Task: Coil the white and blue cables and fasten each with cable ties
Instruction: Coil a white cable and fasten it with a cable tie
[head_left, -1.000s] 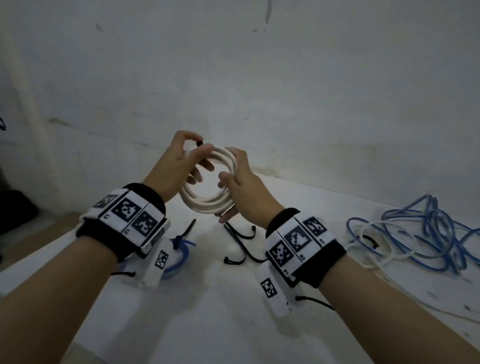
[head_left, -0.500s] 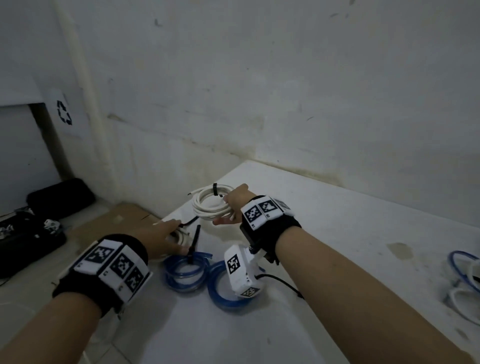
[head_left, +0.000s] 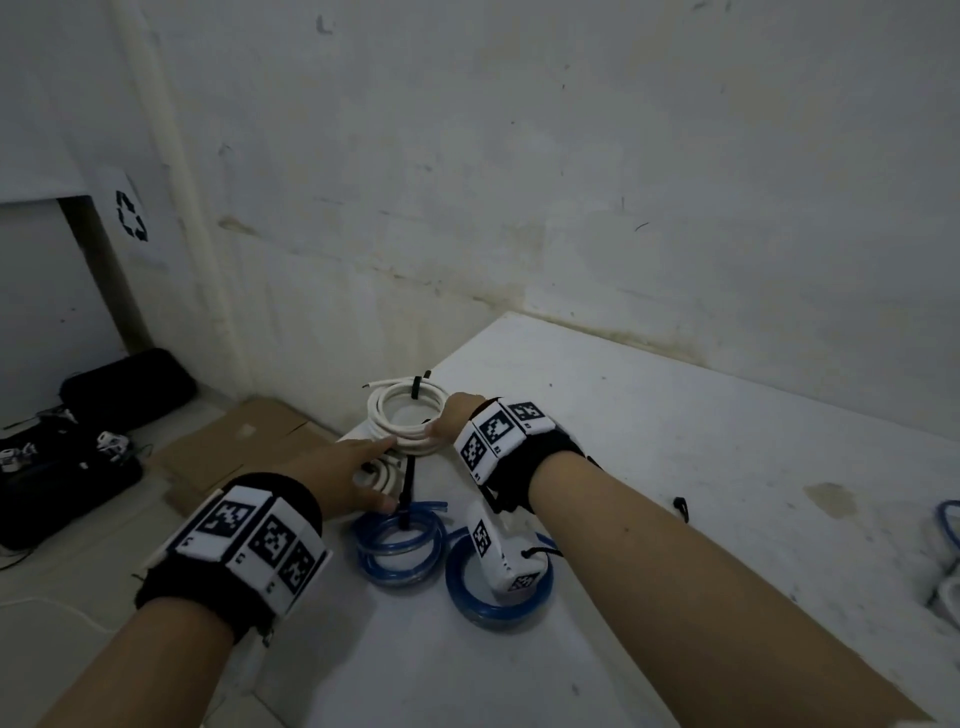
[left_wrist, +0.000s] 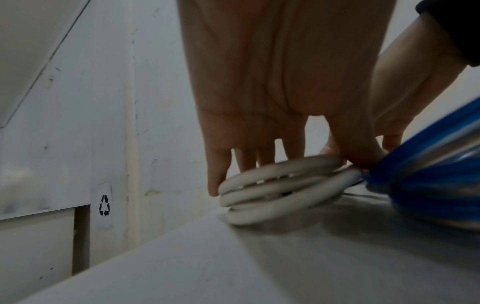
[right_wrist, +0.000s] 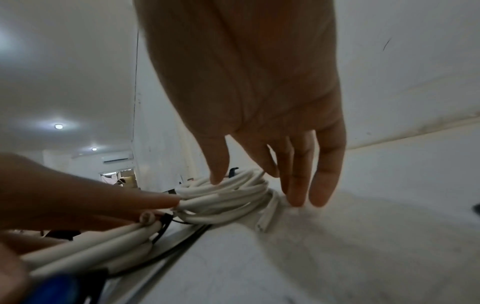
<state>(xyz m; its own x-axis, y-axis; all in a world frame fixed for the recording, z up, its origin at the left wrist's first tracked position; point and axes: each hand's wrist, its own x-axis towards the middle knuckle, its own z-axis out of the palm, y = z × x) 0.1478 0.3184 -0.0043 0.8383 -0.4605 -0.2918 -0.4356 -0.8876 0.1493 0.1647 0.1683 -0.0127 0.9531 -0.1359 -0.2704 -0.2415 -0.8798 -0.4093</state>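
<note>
A white cable coil (head_left: 402, 415), bound by a black cable tie (head_left: 415, 388), lies flat at the table's far left corner. My right hand (head_left: 439, 428) rests on its right side with fingers nearly straight; in the right wrist view the index touches the white coil (right_wrist: 226, 197) and the other fingers reach the table beside it. My left hand (head_left: 374, 467) lies flat over a smaller white coil (head_left: 383, 475); its straight fingers touch the small coil (left_wrist: 280, 191). Two tied blue coils (head_left: 400, 545) (head_left: 498, 587) lie nearer to me.
The white table (head_left: 675, 467) ends just left of the coils, with cardboard (head_left: 234, 452) and black bags (head_left: 62, 467) on the floor below. A loose black tie (head_left: 680, 508) lies right of my right forearm. Uncoiled blue and white cable (head_left: 950, 525) shows at the right edge.
A second ago both hands held the white coil in the air. It now lies on the table by the other coils, and my left hand has moved onto the smaller white coil.
</note>
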